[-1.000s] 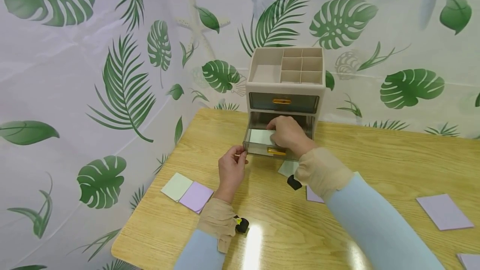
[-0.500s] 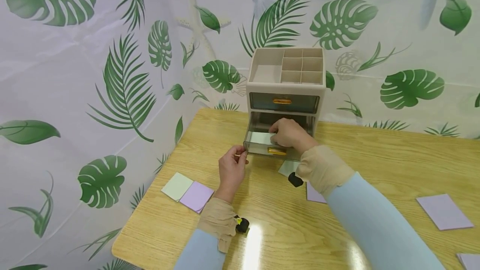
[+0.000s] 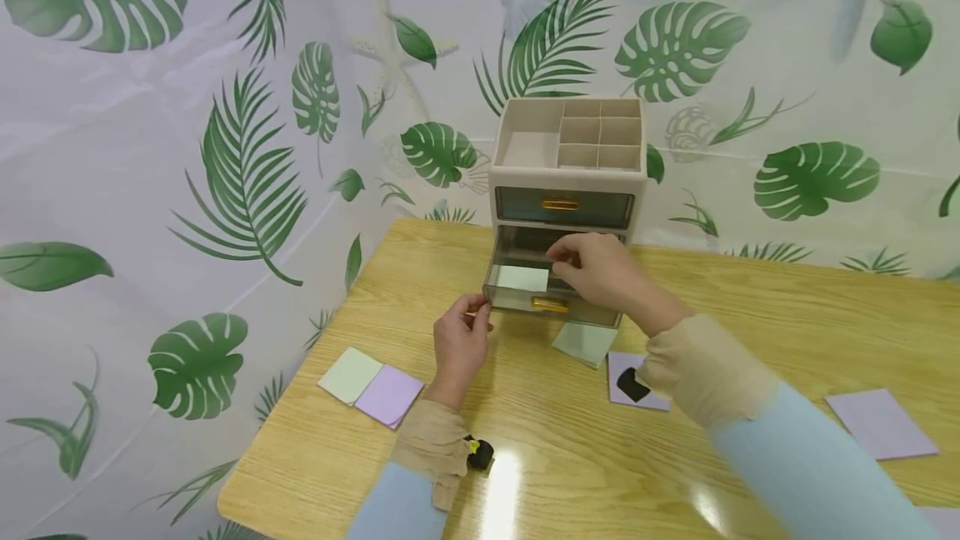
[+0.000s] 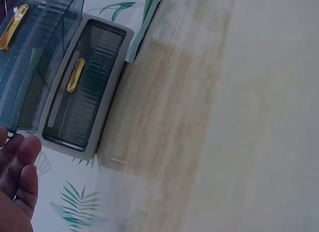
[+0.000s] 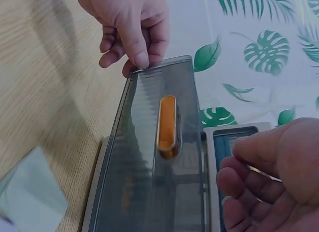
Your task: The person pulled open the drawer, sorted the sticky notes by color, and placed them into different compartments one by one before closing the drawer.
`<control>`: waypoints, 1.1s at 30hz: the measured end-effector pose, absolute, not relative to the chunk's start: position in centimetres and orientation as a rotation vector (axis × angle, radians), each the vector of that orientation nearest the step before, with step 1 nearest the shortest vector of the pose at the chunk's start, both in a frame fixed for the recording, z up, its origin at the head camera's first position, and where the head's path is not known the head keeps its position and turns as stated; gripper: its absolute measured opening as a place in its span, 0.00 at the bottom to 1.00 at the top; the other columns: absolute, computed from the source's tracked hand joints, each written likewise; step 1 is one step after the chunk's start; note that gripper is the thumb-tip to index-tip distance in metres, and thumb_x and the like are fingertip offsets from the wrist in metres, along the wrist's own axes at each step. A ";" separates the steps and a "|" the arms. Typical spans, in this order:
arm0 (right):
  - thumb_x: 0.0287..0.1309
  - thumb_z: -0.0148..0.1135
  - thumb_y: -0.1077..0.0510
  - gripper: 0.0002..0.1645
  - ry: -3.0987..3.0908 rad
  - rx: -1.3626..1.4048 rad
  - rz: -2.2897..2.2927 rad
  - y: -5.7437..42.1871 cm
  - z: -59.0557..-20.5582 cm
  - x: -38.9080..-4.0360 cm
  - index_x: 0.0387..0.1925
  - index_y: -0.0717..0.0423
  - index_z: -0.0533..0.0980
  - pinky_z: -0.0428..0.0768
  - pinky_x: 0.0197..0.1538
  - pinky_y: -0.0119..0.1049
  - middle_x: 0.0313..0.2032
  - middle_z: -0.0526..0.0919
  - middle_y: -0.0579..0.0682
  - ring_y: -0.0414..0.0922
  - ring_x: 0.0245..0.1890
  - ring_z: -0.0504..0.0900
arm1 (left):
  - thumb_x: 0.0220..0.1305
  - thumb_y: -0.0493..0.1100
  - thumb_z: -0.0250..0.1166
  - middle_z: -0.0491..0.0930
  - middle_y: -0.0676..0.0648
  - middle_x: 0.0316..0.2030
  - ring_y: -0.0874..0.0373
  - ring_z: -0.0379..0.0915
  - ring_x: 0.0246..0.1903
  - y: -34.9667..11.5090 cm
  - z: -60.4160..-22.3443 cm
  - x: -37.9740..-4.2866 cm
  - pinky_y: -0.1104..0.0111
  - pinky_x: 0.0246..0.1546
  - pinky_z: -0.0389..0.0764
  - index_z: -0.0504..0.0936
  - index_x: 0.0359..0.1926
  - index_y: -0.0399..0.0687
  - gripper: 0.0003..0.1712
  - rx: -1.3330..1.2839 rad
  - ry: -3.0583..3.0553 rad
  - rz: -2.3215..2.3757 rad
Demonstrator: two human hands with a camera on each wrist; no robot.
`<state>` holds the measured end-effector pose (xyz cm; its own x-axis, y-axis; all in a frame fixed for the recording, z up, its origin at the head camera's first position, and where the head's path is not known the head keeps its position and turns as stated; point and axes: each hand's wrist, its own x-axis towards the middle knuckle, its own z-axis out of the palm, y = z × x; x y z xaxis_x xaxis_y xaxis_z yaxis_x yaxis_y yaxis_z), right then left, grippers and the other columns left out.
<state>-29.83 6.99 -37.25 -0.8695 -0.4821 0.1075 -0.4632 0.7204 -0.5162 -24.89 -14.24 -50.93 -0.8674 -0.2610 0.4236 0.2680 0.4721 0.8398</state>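
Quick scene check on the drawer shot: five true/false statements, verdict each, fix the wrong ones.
1. The left hand pinches a front corner of the pulled-out drawer. True.
2. The right hand grips that drawer's gold handle. False: it is off the handle, with nothing visible in its grasp.
3. Pale green paper lies inside the pulled-out drawer. True.
4. The upper drawer is open too. False: it is shut.
5. Both paper squares left of the left hand are purple. False: a pale green square lies beside a purple square.

Our left hand: thumb and fingers bent, pinching. Our right hand: farther forward, fingers loosely curled. Our left wrist, right wrist: both tan-wrapped. Our left arm, right arm: blue-sleeved, reaching forward, right slanting inward.
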 end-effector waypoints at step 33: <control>0.63 0.55 0.35 0.51 2.854 -0.294 -0.531 26.3 -48.0 -24.2 0.57 0.84 0.63 0.71 0.49 0.64 0.51 0.71 0.80 0.73 0.51 0.70 | 0.67 0.51 0.62 0.80 0.46 0.31 0.54 0.77 0.34 -13.4 -47.0 -25.4 0.65 0.34 0.77 0.80 0.36 0.41 0.16 0.065 -2.179 -1.460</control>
<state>-24.24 26.27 -47.99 -0.9550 -0.2352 -0.1807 -0.1545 0.9145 -0.3739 -25.37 -13.38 -46.96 -0.8676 -0.3143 0.3852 0.2369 0.4199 0.8761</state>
